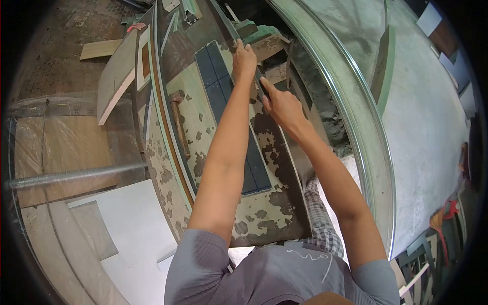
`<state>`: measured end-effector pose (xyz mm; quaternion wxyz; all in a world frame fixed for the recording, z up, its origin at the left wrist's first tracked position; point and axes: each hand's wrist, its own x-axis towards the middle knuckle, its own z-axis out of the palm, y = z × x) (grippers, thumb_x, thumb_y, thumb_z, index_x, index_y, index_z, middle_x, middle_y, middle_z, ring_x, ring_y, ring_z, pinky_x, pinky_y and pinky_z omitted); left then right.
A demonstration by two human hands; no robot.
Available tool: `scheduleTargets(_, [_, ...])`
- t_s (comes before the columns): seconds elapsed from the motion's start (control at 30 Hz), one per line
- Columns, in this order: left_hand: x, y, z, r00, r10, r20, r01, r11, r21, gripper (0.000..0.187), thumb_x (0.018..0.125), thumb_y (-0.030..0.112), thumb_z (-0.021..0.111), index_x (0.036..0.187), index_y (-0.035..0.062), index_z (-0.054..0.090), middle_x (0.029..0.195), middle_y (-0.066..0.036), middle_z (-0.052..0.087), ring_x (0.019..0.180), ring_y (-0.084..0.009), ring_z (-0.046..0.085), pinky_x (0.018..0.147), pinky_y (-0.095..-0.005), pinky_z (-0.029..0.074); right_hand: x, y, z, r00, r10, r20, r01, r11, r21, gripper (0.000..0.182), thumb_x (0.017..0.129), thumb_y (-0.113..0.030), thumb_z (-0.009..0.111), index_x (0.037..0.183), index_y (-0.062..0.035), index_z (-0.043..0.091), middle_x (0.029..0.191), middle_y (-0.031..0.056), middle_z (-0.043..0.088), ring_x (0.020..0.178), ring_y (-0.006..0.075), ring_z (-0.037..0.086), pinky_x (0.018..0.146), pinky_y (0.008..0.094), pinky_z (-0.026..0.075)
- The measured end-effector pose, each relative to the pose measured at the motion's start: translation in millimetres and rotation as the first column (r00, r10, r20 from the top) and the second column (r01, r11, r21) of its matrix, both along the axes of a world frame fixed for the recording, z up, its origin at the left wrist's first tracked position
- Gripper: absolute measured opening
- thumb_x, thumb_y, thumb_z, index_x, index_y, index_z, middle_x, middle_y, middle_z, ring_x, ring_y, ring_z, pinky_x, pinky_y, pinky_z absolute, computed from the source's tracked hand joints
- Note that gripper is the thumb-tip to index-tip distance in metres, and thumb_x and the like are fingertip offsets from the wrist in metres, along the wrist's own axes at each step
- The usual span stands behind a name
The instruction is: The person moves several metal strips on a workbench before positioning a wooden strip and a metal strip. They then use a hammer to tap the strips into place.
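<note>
Along the bench's (255,216) R side, R hand (285,109) grips the dark strip (224,21) nr its close end, L hand (245,62) clasps it farther up; uneven pressure could make it slip or twist. Long axis runs lengthwise w/ bench, pointing away, slightly L.

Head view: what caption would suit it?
Left hand and right hand on a dark strip, blue panel and hammer alongside.
</note>
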<state>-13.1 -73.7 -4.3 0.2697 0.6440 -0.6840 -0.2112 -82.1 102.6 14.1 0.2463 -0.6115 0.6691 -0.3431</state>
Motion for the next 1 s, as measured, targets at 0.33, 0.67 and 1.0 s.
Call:
scheduleTargets(0.33, [-3,-39,2,0.944,-0.056,0.324,0.018,0.993,0.118,0.050,0.090,0.034,0.044,0.134,0.0089,0.039,0.120,-0.023,0.054,0.112,-0.0389,0.051,0.094,-0.0469,0.040,1,-40,-22,0.999,-0.006,-0.039,0.008,0.999,0.042,0.048,0.085,-0.019,0.053,0.131,-0.0126,0.043,0.076,0.0230,0.062,0.073,0.0394,0.062,0.067,0.0483,0.049])
scheduleTargets(0.67, [-3,-83,10,0.922,-0.052,0.385,-0.008,0.988,0.152,0.045,0.091,0.037,0.043,0.127,0.0102,0.043,0.125,-0.019,0.052,0.116,-0.0368,0.049,0.096,-0.0456,0.039,3,-92,-27,0.998,-0.010,-0.054,0.009,1.000,-0.019,0.049,0.084,-0.020,0.054,0.131,-0.0135,0.042,0.079,0.0228,0.063,0.073,0.0404,0.061,0.068,0.0494,0.049])
scheduleTargets(1.0, [0,-122,-21,0.876,-0.032,0.481,0.005,0.998,0.059,0.043,0.089,0.036,0.044,0.122,0.0084,0.048,0.118,-0.019,0.056,0.110,-0.0380,0.053,0.092,-0.0455,0.041,2,-116,-44,0.999,0.006,-0.047,-0.004,0.999,0.038,0.047,0.082,-0.017,0.053,0.128,-0.0119,0.044,0.078,0.0234,0.063,0.078,0.0396,0.063,0.069,0.0473,0.050])
